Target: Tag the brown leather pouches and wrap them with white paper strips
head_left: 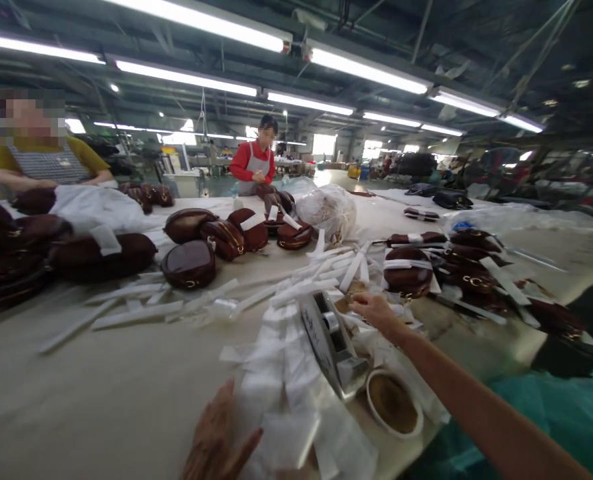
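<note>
My left hand is low in the picture, its fingers apart and nothing in it. It lies beside a spread of thin white wrapping sheets. Beyond the tape dispenser, my right hand reaches forward with its fingers pinched together, over white strips and small brownish scraps. What the fingers hold, if anything, is too small to make out. The grey tape dispenser stands between my hands with handwriting on its side. Close to its near end sits a round white bowl with something brown inside.
Dark brown leather bags lie across the table at left and centre, and more bags are piled at right. Loose white paper strips litter the middle. Two people, one in a red top, are at the table's far side.
</note>
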### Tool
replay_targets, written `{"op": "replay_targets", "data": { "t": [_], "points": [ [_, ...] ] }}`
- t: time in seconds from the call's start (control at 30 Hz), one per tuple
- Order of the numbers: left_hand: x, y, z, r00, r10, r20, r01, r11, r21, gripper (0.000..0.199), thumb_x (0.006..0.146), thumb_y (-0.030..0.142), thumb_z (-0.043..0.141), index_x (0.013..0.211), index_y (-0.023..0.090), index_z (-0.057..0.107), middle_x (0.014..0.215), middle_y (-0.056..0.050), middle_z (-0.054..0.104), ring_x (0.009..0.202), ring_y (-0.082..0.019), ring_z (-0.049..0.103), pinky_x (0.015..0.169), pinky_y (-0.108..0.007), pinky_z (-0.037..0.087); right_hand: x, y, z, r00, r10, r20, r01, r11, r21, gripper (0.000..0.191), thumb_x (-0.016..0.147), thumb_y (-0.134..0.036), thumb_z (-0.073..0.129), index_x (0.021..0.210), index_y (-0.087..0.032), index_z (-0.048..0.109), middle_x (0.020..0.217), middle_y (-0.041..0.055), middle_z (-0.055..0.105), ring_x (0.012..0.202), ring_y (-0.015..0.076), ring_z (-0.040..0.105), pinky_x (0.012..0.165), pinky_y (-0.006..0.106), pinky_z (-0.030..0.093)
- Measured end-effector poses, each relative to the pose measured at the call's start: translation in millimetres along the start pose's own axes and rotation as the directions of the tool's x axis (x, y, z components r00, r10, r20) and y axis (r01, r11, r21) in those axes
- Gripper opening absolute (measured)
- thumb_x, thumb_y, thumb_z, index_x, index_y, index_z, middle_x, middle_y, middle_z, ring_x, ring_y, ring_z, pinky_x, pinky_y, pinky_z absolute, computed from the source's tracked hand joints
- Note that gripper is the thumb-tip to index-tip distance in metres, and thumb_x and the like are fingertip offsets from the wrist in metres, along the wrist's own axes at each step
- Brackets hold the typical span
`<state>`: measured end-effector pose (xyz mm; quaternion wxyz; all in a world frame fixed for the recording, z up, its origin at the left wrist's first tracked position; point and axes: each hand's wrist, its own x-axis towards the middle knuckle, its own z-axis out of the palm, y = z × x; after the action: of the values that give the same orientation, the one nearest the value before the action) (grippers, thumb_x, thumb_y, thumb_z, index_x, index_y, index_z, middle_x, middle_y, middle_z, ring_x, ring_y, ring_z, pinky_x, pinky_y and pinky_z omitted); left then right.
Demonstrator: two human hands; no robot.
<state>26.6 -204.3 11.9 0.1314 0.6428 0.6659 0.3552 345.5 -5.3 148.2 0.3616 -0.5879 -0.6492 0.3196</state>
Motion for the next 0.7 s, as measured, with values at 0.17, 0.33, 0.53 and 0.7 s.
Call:
{"op": "replay_targets", "data": {
  "t": [0.17,0.33,0.53,0.7],
  "points": [
    [2.5,15.6,53.0,0.979,0.204,-0.017,-0.198,0.965,0.172,0.074,0.086,0.038,0.050,0.145,0.013,0.014,0.141,-0.022,0.040,0.130,-0.034,0.038,0.104,-0.053,0.038,9.0,-3.9,5.5,0.995,-0.086,-0.043,0.078,0.984,-0.162,0.013,0.063,-0.024,0.061,0.072,-0.016,0.066,0.073,0.0058,0.065,0.076,0.0225,0.060,0.075,0.035,0.045],
    [-6.3,34.2,57.3,0.980,0.196,-0.044,-0.187,0.969,0.163,0.073,0.088,0.037,0.048,0.146,0.014,0.009,0.143,-0.022,0.034,0.133,-0.034,0.034,0.102,-0.052,0.039,-42.4,-9.0,13.7,0.930,-0.349,-0.111,0.319,0.921,-0.226,0.019,0.075,-0.029,0.057,0.091,-0.021,0.065,0.104,0.0099,0.066,0.101,0.0259,0.059,0.093,0.042,0.045],
    [51.0,21.8,28.1,0.978,0.191,-0.083,-0.158,0.940,0.303,0.045,0.092,0.028,0.040,0.135,0.014,0.041,0.144,-0.018,0.036,0.136,-0.033,0.028,0.106,-0.054,0.032,-153.0,13.9,32.9,0.736,-0.676,-0.033,0.634,0.706,-0.317,0.026,0.084,-0.021,0.055,0.110,-0.026,0.060,0.110,0.0066,0.067,0.099,0.0197,0.065,0.083,0.029,0.055],
    [104.2,12.1,15.9,0.981,0.195,0.020,-0.192,0.934,0.300,0.036,0.091,0.031,0.049,0.121,0.011,0.053,0.128,-0.018,0.052,0.121,-0.029,0.048,0.099,-0.049,0.042,-224.5,28.7,32.4,0.746,-0.665,-0.013,0.621,0.703,-0.348,0.034,0.081,-0.017,0.059,0.114,-0.026,0.059,0.103,0.0067,0.069,0.090,0.0195,0.068,0.076,0.026,0.057]
  ]
}}
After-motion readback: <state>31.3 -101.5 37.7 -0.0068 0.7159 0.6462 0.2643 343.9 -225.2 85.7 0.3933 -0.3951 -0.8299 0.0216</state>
